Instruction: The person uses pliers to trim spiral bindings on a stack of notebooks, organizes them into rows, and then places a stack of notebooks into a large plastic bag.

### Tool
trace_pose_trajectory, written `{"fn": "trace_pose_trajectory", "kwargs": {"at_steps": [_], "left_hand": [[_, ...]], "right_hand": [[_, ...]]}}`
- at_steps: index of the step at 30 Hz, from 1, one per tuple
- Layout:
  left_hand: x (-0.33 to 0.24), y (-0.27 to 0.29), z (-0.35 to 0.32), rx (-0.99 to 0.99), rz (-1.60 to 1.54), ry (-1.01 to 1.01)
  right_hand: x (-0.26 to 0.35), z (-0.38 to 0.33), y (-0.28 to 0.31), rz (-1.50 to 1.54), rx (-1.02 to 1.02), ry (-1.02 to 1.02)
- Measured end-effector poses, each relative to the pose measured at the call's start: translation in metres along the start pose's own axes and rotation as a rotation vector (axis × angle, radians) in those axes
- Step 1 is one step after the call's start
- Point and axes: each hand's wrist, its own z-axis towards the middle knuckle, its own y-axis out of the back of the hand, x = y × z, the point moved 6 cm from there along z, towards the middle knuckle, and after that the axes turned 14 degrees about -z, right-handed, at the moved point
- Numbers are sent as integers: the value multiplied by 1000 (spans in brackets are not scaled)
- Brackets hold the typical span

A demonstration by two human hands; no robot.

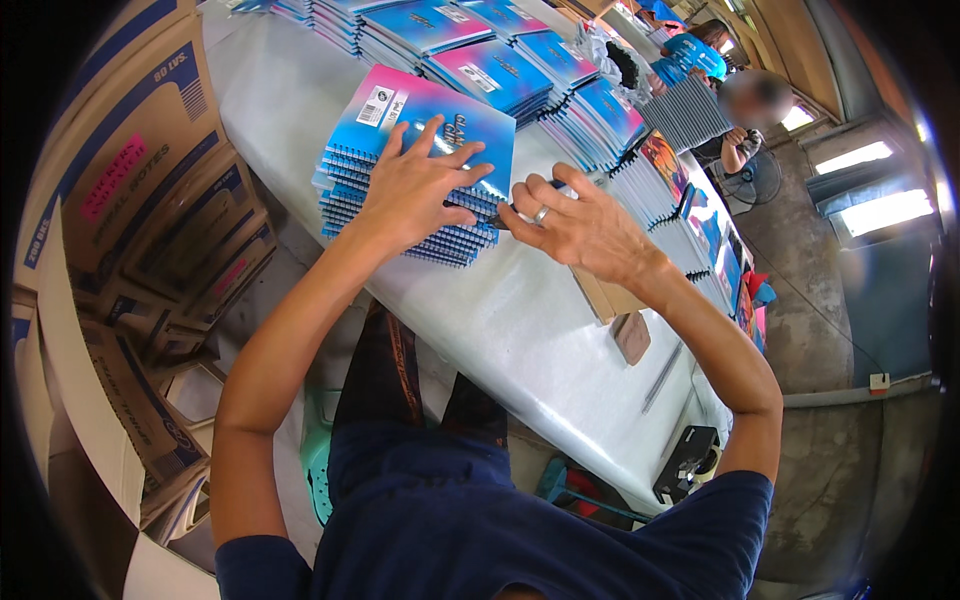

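Note:
A stack of spiral notebooks (455, 115) with blue and pink covers lies in front of me, its wire coils along the near side. My left hand (410, 190) rests on the top cover with the fingers spread, the thumb near the coil edge. At the near right corner of the stack, my right hand (580, 225) is closed around a small dark hand tool (494, 221). The tool's dark tip is at the coil ends; most of its body is hidden by my fingers, so its exact kind cannot be told.
More notebook stacks (490, 75) line the far side of the white-covered table (520, 340). A wooden block (631, 338) lies right of my stack, a black object (686, 464) near the table's right end. Cardboard boxes (150, 190) stand left. Other people (690, 55) are at the far right.

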Motion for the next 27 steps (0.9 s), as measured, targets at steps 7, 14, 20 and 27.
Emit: {"fn": "trace_pose_trajectory", "kwargs": {"at_steps": [7, 14, 20, 27], "left_hand": [[-1, 2, -2, 2, 54, -13], [-3, 1, -4, -3, 65, -34], [-3, 0, -4, 6, 52, -46], [-4, 1, -3, 11, 67, -47]], "right_hand": [[12, 1, -9, 159, 389, -257], [1, -6, -4, 90, 5, -12], [16, -5, -5, 69, 141, -8], [9, -6, 2, -11, 23, 40]]}}
